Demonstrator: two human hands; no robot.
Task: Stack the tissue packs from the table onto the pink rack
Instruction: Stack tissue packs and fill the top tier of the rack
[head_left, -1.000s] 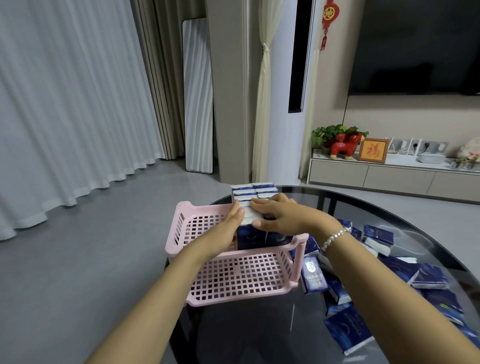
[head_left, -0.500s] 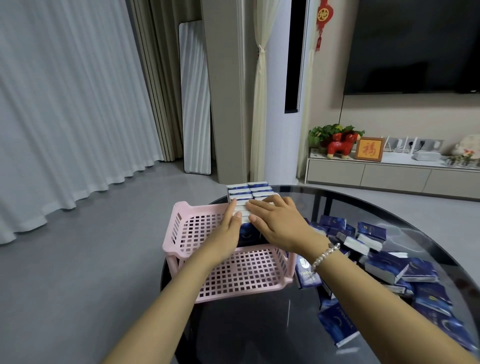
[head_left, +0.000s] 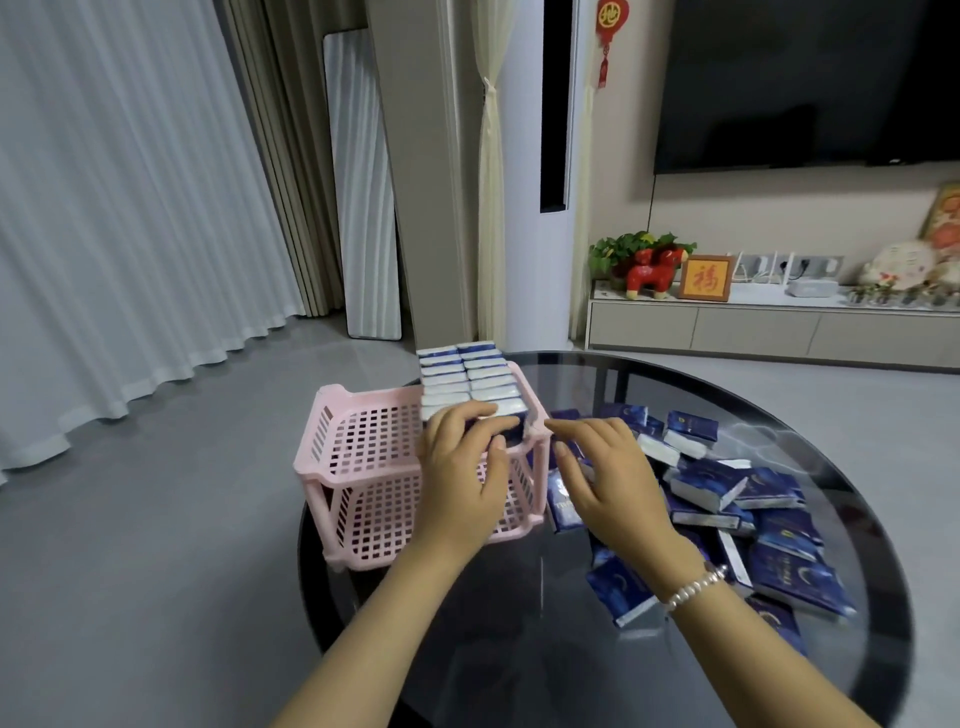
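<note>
Gripping the nearest pack of the tissue row (head_left: 470, 387), left hand (head_left: 462, 483) at frame centre, fingers curled round its front; right hand (head_left: 605, 480) just right of it, fingers relaxed, holding nothing; row fills the right side of the pink rack (head_left: 363, 457) upper shelf; loose packs (head_left: 737, 499) scattered centre-right on the dark glass table (head_left: 519, 613).
</note>
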